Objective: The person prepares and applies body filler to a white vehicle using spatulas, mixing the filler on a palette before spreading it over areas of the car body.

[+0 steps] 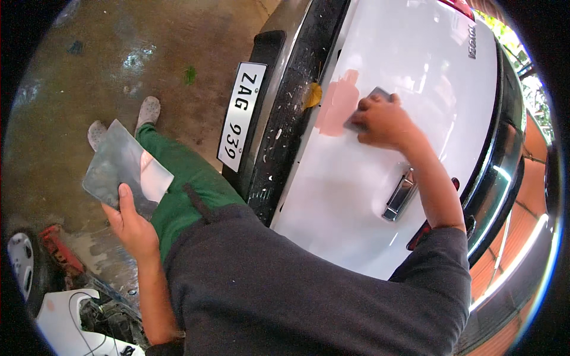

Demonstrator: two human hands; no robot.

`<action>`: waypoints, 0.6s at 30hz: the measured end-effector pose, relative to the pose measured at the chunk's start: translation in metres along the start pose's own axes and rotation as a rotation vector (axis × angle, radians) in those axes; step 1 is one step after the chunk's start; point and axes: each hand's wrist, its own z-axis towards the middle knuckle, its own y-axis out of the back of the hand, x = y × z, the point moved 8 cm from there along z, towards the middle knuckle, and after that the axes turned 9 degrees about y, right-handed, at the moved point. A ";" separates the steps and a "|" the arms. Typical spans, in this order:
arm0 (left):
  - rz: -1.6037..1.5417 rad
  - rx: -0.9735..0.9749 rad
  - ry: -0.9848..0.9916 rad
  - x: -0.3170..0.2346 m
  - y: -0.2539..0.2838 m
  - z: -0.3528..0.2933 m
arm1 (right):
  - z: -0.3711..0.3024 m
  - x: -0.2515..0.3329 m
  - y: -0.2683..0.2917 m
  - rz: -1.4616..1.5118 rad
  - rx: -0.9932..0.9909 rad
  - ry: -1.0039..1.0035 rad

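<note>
My right hand (383, 121) is closed around a dark, flat putty spreader (354, 123). It is pressed against the white tailgate (332, 196) at the right edge of a pinkish filler patch (338, 107). The fingers cover most of the spreader, and slight blur softens its outline. Low on the left, my left hand (132, 225) grips a flat, shiny grey sheet (116, 166), thumb on top and the other fingers hidden underneath. One corner of the sheet gleams white, with a small pinkish area beside it.
The black bumper (279, 124) with a white licence plate (240, 115) runs beside my body. A yellow leaf (312, 95) lies on it. A chrome handle (399, 194) sits below my right forearm. At lower left are a wheel (25, 264), a red metal part (61, 246) and a white panel (65, 320).
</note>
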 end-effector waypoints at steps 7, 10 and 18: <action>-0.095 0.072 -0.062 -0.056 0.012 -0.019 | -0.107 -0.003 0.087 1.125 -0.998 0.532; -0.125 0.164 -0.063 -0.098 0.027 -0.026 | -0.119 0.050 0.059 2.194 -1.319 1.164; -0.178 0.311 -0.075 -0.193 0.049 -0.069 | -0.055 0.203 0.086 2.889 -1.039 1.169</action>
